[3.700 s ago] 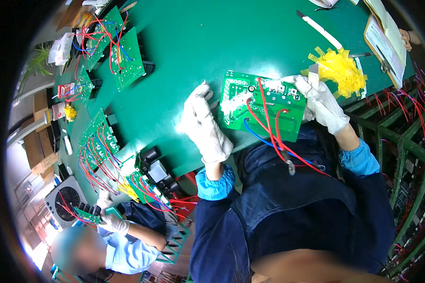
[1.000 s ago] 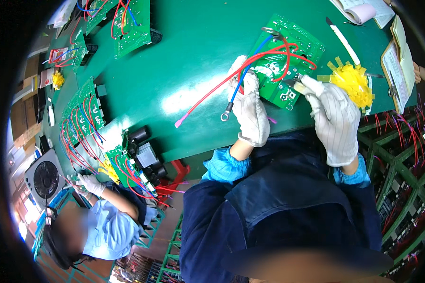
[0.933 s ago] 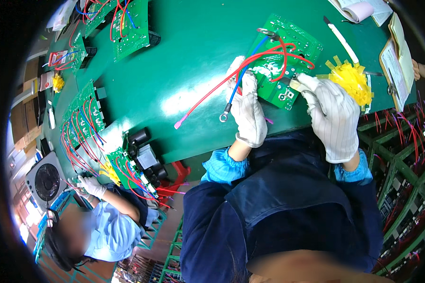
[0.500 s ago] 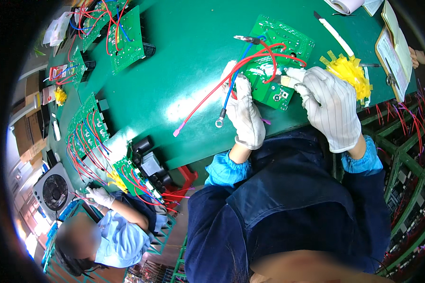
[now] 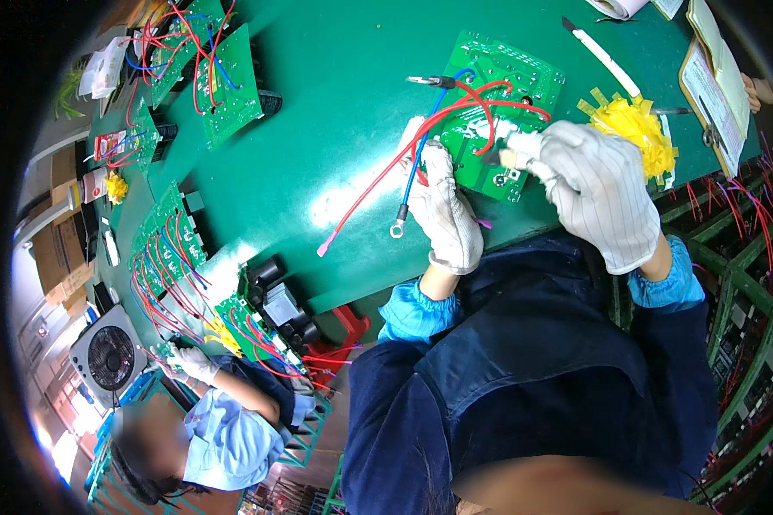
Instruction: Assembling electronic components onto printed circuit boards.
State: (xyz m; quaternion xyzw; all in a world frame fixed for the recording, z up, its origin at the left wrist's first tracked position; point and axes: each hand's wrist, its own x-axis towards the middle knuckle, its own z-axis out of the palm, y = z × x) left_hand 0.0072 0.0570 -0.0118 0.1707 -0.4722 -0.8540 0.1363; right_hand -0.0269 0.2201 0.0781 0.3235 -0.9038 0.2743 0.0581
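Near: the left gloved hand (image 5: 447,219) lies at the left edge of a printed circuit board (image 5: 511,75), mid-bench; whether its fingers pinch the edge cannot be told. The right gloved hand (image 5: 605,197) pinches a dark-tipped tool (image 5: 508,159) over the board's near portion. Red leads (image 5: 489,103) arch above. Farther right: yellow tape strips (image 5: 631,133), clipboard (image 5: 709,136), white-handled implement (image 5: 605,60).

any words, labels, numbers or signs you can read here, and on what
None can be read.
Clipboard sheet: print too small to read.
Circuit board by the left hand: white markings, too small to read.
Red and white packet at far left: too small and blurred to read.
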